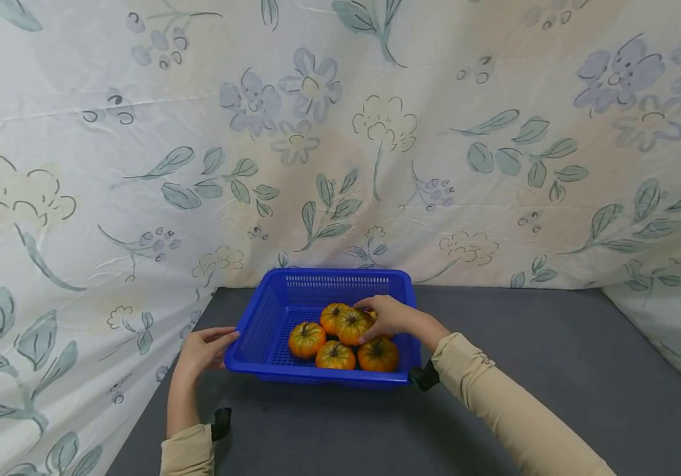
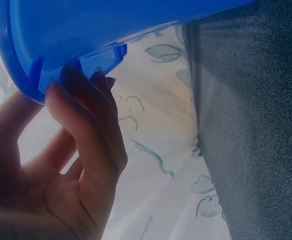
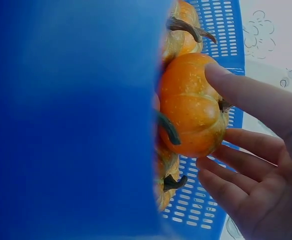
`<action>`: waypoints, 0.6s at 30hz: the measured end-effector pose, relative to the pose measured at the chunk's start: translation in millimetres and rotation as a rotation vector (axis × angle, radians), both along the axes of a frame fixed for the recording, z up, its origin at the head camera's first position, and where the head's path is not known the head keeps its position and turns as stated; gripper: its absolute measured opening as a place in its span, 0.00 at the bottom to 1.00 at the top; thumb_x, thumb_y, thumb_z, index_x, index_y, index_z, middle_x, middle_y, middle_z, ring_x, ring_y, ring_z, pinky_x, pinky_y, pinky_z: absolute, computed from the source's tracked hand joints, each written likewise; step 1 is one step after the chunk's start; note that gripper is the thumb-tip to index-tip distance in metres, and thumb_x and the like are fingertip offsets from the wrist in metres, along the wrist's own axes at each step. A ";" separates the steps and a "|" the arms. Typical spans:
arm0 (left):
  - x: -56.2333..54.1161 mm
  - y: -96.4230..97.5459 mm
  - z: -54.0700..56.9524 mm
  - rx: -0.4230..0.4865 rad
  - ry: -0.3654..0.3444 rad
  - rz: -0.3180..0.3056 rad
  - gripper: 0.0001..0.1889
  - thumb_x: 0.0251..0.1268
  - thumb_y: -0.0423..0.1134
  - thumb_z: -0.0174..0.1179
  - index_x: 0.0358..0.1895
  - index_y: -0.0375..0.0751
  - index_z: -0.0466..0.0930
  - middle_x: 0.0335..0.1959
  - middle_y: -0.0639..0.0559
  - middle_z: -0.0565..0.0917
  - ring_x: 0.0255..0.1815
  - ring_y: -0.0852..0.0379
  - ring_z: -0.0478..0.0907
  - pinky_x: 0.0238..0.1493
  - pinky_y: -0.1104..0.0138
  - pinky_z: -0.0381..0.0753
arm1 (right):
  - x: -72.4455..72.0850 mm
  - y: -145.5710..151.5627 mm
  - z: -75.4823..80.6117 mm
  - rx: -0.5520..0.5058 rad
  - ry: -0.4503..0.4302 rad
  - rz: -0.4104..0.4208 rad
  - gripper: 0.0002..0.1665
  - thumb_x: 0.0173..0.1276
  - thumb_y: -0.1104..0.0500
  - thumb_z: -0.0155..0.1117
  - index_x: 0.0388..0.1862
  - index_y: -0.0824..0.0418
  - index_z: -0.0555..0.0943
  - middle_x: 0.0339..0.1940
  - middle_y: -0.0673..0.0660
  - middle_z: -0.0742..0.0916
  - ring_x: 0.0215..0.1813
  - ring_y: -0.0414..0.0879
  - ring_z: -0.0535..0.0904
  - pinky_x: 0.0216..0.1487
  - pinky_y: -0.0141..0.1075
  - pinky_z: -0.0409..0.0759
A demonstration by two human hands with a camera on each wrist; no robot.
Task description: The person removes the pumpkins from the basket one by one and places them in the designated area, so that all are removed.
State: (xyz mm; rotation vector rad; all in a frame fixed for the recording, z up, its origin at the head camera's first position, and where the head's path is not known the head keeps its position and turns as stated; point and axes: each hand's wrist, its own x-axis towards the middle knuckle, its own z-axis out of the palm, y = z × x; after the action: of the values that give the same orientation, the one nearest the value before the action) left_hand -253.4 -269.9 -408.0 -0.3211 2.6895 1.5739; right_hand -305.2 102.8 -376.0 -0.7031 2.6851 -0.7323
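Your tan R sleeve [image 1: 513, 403] is closest to cam; your R hand [image 1: 393, 315] grips a pumpkin [image 1: 352, 326] amid other pumpkins [image 1: 307, 340] in the blue basket [image 1: 328, 376]; your L hand [image 1: 200, 350] pinches its rim [image 1: 251, 311].

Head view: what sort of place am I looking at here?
Probably a makeshift indoor booth for tabletop work, though the wider room isn't visible. Floral-printed cloth hangs behind and on both sides of a dark grey surface, with a blue basket of pumpkins at the work spot.
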 end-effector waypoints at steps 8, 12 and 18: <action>0.3 0.1 0.2 -0.004 0.004 -0.004 0.28 0.66 0.49 0.63 0.59 0.28 0.76 0.48 0.34 0.85 0.31 0.58 0.85 0.32 0.63 0.85 | -1.9 0.0 -4.5 -0.019 -0.007 -0.008 0.43 0.57 0.54 0.76 0.69 0.67 0.70 0.65 0.65 0.79 0.68 0.59 0.73 0.67 0.50 0.72; 0.3 -0.1 -0.4 0.003 -0.002 -0.002 0.29 0.66 0.49 0.63 0.60 0.28 0.76 0.49 0.34 0.85 0.32 0.58 0.85 0.32 0.63 0.85 | -3.0 0.3 -6.0 -0.014 -0.004 0.002 0.44 0.57 0.54 0.76 0.69 0.68 0.69 0.66 0.65 0.78 0.67 0.59 0.73 0.67 0.50 0.72; 0.1 -0.1 -0.1 0.011 -0.009 0.001 0.29 0.65 0.49 0.63 0.60 0.29 0.76 0.49 0.35 0.85 0.32 0.59 0.85 0.33 0.62 0.85 | -3.6 -0.5 -7.4 -0.010 0.013 0.007 0.43 0.57 0.55 0.76 0.69 0.68 0.70 0.65 0.65 0.79 0.67 0.59 0.73 0.66 0.50 0.73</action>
State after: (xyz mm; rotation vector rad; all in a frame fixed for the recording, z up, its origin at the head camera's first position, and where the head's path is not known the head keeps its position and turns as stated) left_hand -253.3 -270.0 -408.1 -0.3293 2.6738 1.5827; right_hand -308.9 102.3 -383.5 -0.7215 2.6909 -0.7423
